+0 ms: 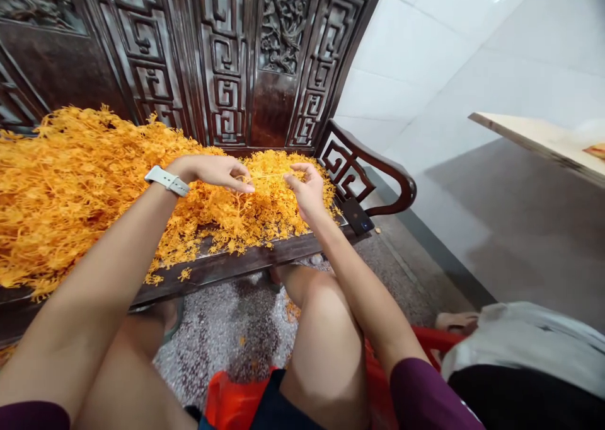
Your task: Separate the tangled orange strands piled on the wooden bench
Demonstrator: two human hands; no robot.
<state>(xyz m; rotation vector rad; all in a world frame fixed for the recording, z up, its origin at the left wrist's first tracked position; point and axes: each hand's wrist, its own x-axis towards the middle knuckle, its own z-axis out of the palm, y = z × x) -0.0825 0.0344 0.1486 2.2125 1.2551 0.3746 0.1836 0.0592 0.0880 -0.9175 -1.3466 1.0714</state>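
Observation:
A large heap of orange plastic flower sprigs covers the seat of a dark carved wooden bench. Over a smaller mound of the same sprigs at the right end, my two hands face each other a short way apart. My left hand, below a pale wristwatch, has bent fingers and a thumb closed on an orange sprig. Thumb and fingertips of my right hand are pinched at a thin orange piece. The pieces blend into the mound behind, so their exact outline is hard to see.
A dark phone lies at the bench's right end by the curved armrest. A wooden board juts in at right. Red plastic stools are below me, and a whitish cloth or bag sits at lower right. Loose sprigs lie on the speckled floor.

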